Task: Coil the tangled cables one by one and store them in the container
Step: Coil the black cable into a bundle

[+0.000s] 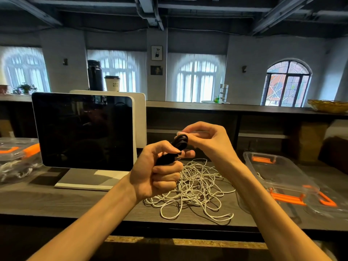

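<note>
A coiled black cable [180, 142] is held up above the table between both hands. My left hand [158, 170] grips the lower part of the bundle in a fist. My right hand [205, 140] pinches the top loop of the coil with thumb and fingers. Below them a tangle of white cables [195, 187] lies spread on the dark wooden table [75, 200]. A clear plastic container [271, 170] with orange latches stands open at the right, and its lid [323, 202] lies beside it.
A white-framed dark screen [84, 129] on a stand sits at the left. Another clear box [17, 157] with orange clips holds coiled cables at the far left. A raised counter [244, 108] carries a cup, a black flask and a basket.
</note>
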Demonstrator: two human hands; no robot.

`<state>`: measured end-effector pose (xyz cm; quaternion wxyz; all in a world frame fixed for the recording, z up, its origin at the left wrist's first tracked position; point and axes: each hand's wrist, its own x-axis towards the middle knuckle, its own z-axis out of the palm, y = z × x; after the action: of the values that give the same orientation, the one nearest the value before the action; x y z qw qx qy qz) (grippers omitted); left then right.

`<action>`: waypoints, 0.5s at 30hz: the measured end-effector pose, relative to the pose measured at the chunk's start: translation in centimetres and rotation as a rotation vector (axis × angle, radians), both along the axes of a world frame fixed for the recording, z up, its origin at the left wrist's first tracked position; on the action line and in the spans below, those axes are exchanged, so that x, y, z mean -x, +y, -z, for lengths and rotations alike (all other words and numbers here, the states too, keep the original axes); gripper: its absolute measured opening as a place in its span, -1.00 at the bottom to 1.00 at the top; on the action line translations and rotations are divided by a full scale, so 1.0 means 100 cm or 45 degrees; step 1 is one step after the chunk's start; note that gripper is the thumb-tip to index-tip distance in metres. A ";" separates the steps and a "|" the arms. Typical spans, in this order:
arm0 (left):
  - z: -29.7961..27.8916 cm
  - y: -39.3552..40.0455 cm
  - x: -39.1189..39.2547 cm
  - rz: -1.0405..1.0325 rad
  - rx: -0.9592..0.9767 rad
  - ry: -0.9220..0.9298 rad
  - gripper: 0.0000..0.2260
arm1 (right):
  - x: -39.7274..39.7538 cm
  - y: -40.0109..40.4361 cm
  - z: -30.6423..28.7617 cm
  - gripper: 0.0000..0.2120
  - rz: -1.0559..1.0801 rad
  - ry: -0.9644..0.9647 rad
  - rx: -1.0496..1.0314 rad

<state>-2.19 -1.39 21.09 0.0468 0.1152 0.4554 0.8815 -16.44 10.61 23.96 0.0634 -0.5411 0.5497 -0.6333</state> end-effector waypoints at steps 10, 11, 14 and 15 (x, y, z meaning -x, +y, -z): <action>-0.002 0.004 0.001 -0.164 -0.164 0.021 -0.76 | -0.025 -0.011 0.010 -0.60 -0.131 -0.292 -0.101; -0.001 0.003 0.001 -0.178 -0.185 0.017 -0.74 | -0.025 -0.011 0.009 -0.59 -0.133 -0.285 -0.102; 0.002 0.000 0.000 -0.238 -0.208 0.048 -0.79 | -0.026 -0.010 0.011 -0.68 -0.170 -0.215 -0.076; 0.003 0.001 0.000 -0.254 -0.200 0.060 -0.82 | -0.026 -0.009 0.012 -0.71 -0.190 -0.196 -0.058</action>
<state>-2.15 -1.31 20.81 -0.0609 0.0933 0.3953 0.9118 -13.80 9.76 22.72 0.1647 -0.5288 0.5157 -0.6537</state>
